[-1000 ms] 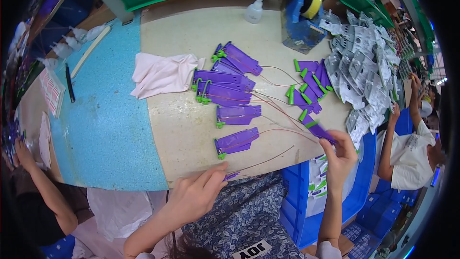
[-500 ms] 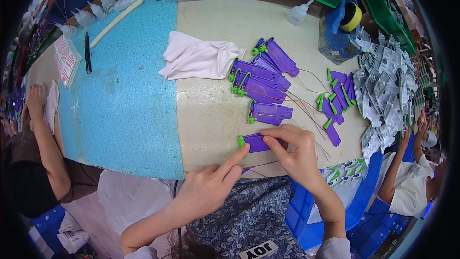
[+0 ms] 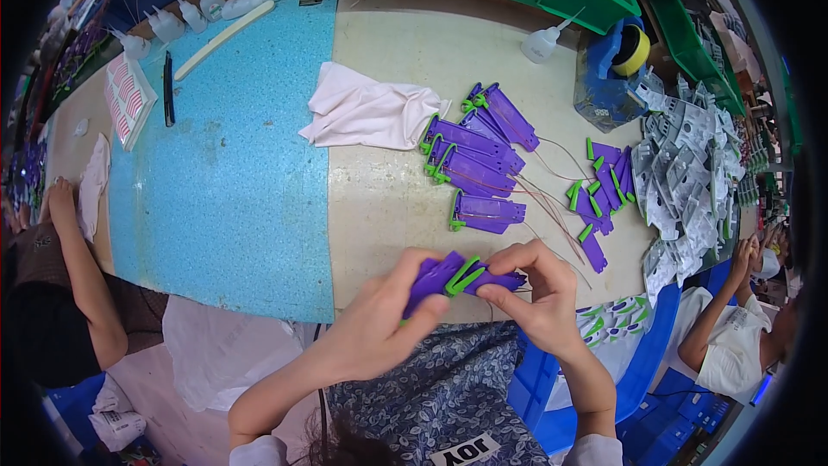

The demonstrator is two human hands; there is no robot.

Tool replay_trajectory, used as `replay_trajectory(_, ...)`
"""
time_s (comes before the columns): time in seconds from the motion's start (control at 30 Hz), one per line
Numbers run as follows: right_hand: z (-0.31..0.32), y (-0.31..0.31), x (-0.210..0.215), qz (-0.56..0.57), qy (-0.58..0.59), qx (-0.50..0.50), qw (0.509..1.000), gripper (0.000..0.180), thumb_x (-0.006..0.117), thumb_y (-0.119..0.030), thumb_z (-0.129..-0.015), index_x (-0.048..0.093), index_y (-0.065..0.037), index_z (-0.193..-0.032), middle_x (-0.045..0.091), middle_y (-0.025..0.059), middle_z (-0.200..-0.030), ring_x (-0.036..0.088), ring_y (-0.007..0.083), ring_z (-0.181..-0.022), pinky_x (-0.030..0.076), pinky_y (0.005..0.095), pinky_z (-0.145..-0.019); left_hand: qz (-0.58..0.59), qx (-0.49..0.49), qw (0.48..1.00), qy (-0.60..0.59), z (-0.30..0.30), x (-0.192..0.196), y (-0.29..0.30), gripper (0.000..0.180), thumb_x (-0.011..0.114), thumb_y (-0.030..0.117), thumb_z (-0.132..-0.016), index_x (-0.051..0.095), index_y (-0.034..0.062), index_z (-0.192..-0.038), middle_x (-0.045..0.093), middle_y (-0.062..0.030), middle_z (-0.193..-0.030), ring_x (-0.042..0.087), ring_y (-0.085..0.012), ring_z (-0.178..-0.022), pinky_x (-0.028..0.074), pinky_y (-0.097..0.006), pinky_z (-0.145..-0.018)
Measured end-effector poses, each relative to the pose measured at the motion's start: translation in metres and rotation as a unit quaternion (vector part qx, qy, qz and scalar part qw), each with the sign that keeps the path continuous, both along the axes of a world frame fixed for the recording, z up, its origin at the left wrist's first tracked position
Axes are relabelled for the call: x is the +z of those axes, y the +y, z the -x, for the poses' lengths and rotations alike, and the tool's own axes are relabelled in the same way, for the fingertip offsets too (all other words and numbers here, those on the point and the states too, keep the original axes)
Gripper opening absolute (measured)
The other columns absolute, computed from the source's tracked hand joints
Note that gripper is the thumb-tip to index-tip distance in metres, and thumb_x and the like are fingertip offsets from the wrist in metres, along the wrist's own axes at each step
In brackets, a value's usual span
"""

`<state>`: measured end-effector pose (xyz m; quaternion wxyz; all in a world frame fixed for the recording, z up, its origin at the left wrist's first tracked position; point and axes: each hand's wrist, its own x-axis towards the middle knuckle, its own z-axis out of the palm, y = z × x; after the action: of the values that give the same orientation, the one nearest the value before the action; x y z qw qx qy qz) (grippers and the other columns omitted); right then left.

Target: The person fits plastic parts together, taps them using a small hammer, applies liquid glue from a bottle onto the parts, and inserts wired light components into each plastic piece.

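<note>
Left hand (image 3: 375,319) and right hand (image 3: 543,300) each pinch a purple-and-green piece (image 3: 434,279) above the table (image 3: 371,224) near its front edge; both look light, stiff, perhaps slick, best held by flat sides.

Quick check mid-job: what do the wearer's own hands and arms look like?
The left hand and right hand are both bare, with no glove, watch or bracelet showing. The forearms are uncovered too. Plain, pale grey sleeves show at the lower edge of the picture.
</note>
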<state>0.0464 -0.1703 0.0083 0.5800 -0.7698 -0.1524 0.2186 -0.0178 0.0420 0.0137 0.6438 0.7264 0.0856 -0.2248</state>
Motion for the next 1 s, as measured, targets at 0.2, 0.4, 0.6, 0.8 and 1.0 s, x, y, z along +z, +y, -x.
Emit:
replay_trajectory(0.2, -0.004, -0.011, 0.009, -0.020, -0.020, 0.011, 1.000, 0.016, 0.080, 0.004, -0.072, 0.065, 0.001, -0.074, 0.070, 0.0118, -0.086, 0.069, 0.0190, -0.080, 0.054, 0.0296, -0.074, 0.018, -0.055, 0.984, -0.170, -0.009, -0.002, -0.019, 0.036, 0.064, 0.020, -0.096, 0.045, -0.0004, -0.119, 0.065, -0.0213, -0.081, 0.065, -0.0444, -0.075, 0.049, -0.047, -0.062)
replay_trajectory(0.4, 0.011, -0.009, 0.002, -0.066, 0.058, -0.061, 0.994, 0.025, 0.076, 0.007, -0.074, 0.056, 0.000, -0.088, 0.063, 0.0071, -0.090, 0.063, 0.0151, -0.090, 0.050, 0.0292, -0.084, -0.099, -0.024, 0.959, -0.263, -0.006, -0.008, -0.037, 0.030, 0.066, 0.018, -0.093, 0.049, -0.0006, -0.109, 0.064, -0.0181, -0.072, 0.066, -0.0372, -0.062, 0.049, -0.045, -0.052)
replay_trajectory(0.6, 0.022, -0.006, -0.009, -0.076, 0.031, -0.090, 0.993, 0.033, 0.074, 0.005, -0.076, 0.053, -0.001, -0.100, 0.060, 0.0063, -0.094, 0.060, 0.0129, -0.094, 0.048, 0.0279, -0.085, -0.112, 0.033, 0.951, -0.286, -0.004, -0.013, -0.043, 0.026, 0.068, 0.018, -0.091, 0.055, 0.0005, -0.106, 0.063, -0.0142, -0.066, 0.064, -0.0341, -0.056, 0.048, -0.042, -0.049)
replay_trajectory(0.8, 0.006, -0.025, 0.001, 0.086, 0.021, -0.070, 0.994, 0.027, 0.079, 0.000, -0.076, 0.063, 0.002, -0.098, 0.067, 0.0068, -0.085, 0.064, 0.0115, -0.079, 0.051, 0.0272, -0.072, -0.062, 0.071, 0.971, -0.220, -0.002, -0.014, -0.035, 0.029, 0.068, 0.016, -0.090, 0.055, -0.0004, -0.111, 0.063, -0.0134, -0.067, 0.063, -0.0306, -0.052, 0.047, -0.039, -0.049)
replay_trajectory(1.0, 0.008, -0.016, 0.029, 0.164, -0.160, 0.016, 0.973, 0.022, 0.075, -0.001, -0.080, 0.064, 0.002, -0.099, 0.067, 0.0133, -0.081, 0.069, 0.0224, -0.071, 0.054, 0.0307, -0.063, -0.053, -0.080, 0.979, -0.180, -0.008, -0.014, -0.033, 0.025, 0.063, 0.014, -0.093, 0.057, 0.0017, -0.114, 0.065, -0.0155, -0.073, 0.066, -0.0253, -0.061, 0.049, -0.036, -0.056)
